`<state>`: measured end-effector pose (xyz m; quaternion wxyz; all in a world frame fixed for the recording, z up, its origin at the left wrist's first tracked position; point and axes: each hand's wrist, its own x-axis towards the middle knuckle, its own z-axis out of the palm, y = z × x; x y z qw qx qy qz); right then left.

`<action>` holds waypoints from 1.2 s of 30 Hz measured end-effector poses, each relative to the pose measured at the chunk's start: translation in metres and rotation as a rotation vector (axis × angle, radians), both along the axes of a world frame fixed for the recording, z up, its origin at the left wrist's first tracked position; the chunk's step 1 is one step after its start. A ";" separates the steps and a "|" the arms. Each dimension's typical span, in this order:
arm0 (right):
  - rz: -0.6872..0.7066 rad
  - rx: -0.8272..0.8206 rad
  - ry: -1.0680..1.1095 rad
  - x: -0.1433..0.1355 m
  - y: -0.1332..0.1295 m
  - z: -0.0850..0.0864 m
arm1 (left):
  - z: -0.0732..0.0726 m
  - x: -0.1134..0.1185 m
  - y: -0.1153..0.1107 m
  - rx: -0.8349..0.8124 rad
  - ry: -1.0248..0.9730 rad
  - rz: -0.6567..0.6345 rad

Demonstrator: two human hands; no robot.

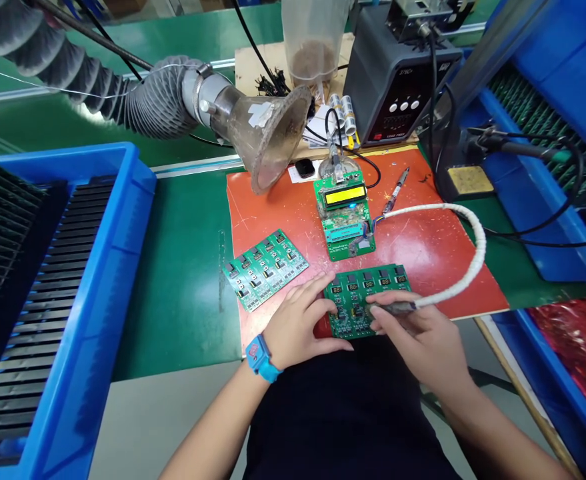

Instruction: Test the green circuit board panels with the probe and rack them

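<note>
A green circuit board with a row of small digit displays lies at the front edge of the red mat. My left hand, with a blue watch at its wrist, grips the board's left edge. In my right hand is a dark probe, its tip down at the middle of the board; the exact contact point is hidden by my fingers. A white-wrapped cable loops from the probe to a programmer board with a lit yellow screen. Left of that rests a second circuit board panel.
A fume extraction funnel hangs over the mat's back left. Behind stands a grey soldering station. Blue bins with racked boards flank the bench. A pen and a sponge holder sit at the right.
</note>
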<state>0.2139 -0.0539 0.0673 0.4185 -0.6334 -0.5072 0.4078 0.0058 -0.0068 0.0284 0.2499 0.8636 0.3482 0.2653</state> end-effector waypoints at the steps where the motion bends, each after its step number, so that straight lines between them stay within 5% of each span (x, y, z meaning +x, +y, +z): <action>1: 0.001 0.018 0.021 -0.003 0.000 0.000 | 0.000 0.000 0.000 0.000 -0.002 0.000; 12: 0.098 0.162 -0.065 -0.017 -0.002 -0.016 | 0.002 0.000 0.000 -0.014 0.012 0.004; 23: 0.150 0.315 -0.278 -0.022 0.006 -0.003 | 0.003 0.000 0.000 0.007 0.024 0.002; 36: 0.146 0.259 -0.152 -0.020 0.005 -0.006 | 0.004 0.001 0.001 0.024 0.023 0.008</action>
